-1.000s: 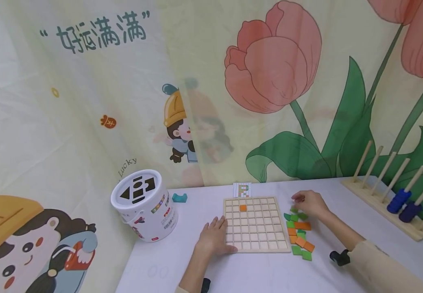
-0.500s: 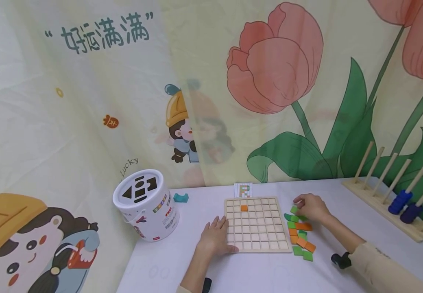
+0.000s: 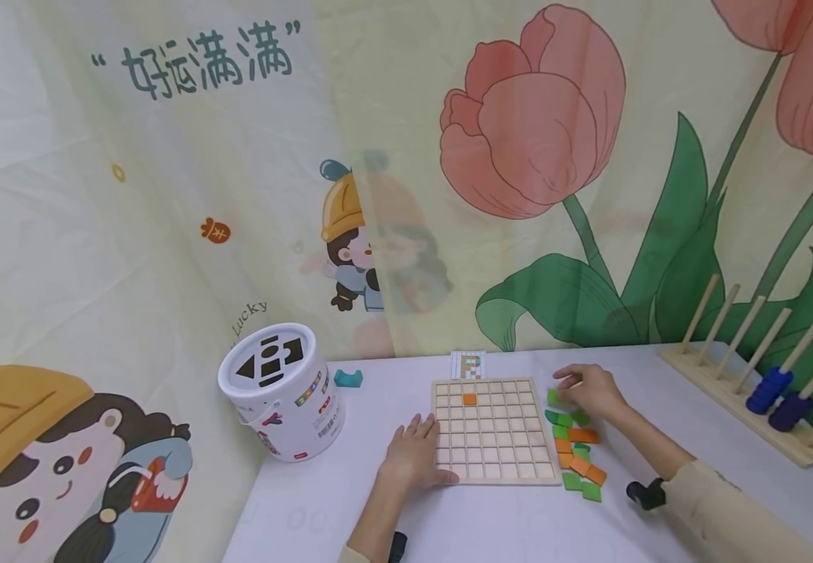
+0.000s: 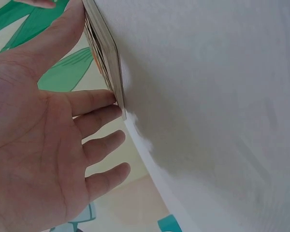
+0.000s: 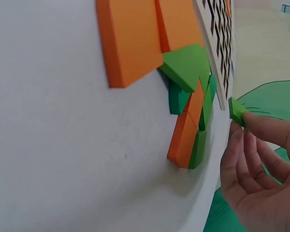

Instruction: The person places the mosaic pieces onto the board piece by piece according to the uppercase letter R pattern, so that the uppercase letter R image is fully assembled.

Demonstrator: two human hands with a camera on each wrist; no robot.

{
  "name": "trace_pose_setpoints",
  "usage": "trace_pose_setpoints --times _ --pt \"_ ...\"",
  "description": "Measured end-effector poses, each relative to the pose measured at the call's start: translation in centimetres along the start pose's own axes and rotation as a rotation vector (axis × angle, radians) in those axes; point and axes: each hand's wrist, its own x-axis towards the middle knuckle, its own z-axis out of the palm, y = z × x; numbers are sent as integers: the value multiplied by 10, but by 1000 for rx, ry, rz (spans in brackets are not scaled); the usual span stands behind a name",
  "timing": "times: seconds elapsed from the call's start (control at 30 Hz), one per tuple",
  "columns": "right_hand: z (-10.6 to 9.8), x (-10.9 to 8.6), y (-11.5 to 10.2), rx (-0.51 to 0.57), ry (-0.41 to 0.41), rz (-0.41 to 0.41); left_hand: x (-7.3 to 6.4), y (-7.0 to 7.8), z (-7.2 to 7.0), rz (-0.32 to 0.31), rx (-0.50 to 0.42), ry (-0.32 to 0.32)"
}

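Observation:
A light green tile (image 5: pixel 237 111) is pinched between the thumb and fingers of my right hand (image 3: pixel 592 389), just off the far right corner of a wooden grid board (image 3: pixel 494 483). One orange square (image 3: pixel 470 399) sits in a cell of the board's upper part. My left hand (image 3: pixel 410 457) lies at the board's left edge with fingers spread; in the left wrist view its thumb and fingertips (image 4: pixel 108 114) touch that edge. Loose orange and green tiles (image 3: pixel 578 465) lie along the board's right side, seen close in the right wrist view.
A small pattern card (image 3: pixel 468 365) lies behind the board. To the left stand a white bucket (image 3: pixel 301 414) with a shape-hole lid and a teal block (image 3: pixel 348 378). A wooden peg rack (image 3: pixel 744 399) with blue and purple rings is at the right.
My right hand has picked the light green tile up from the pile's far end and carried it slightly left toward the board. My left hand stays at the board's edge.

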Motion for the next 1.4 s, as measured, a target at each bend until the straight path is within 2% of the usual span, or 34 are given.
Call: trace_pose_setpoints --times 0.3,0.63,0.93,1.23,1.4 --pt "18 13 -3 99 1 -69 -1 1 0 2 12 -1" --pt "37 21 -22 149 -57 -137 -1 1 -2 1 -1 4" --pt "57 24 -30 206 -81 -111 1 0 0 -2 -6 -5" --pt "74 31 -37 149 -67 -203 2 -1 3 -9 -5 -10" --pt "80 32 -44 194 -76 -178 3 -1 4 -9 0 -17"
